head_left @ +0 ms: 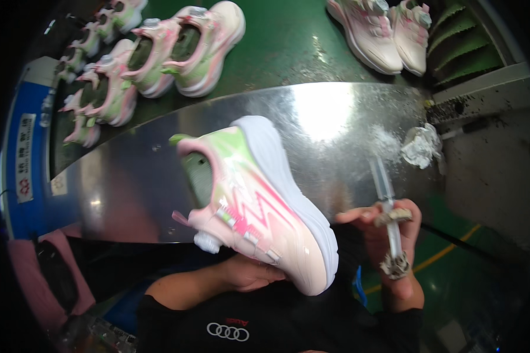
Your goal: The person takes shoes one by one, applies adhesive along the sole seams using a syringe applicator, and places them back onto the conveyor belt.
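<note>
A pink, white and green sneaker (259, 206) with a white sole is held up on its side over the metal tabletop, its toe toward me. My left hand (250, 273) is closed on it from beneath near the toe; most of the fingers are hidden behind the shoe. In my right hand (409, 235) is a clear syringe (382, 179), its tip pointing away from me over the table. Dirty wrapping covers the syringe's finger grip and plunger end. My right index finger reaches toward the sole near the toe.
The shiny metal tabletop (141, 200) carries white powdery residue and a crumpled whitish wad (422, 146). Beyond it, on a green surface, similar sneakers (203, 50) stand in rows at left, and another pair (373, 32) stands at right. A grey frame (482, 82) borders the right side.
</note>
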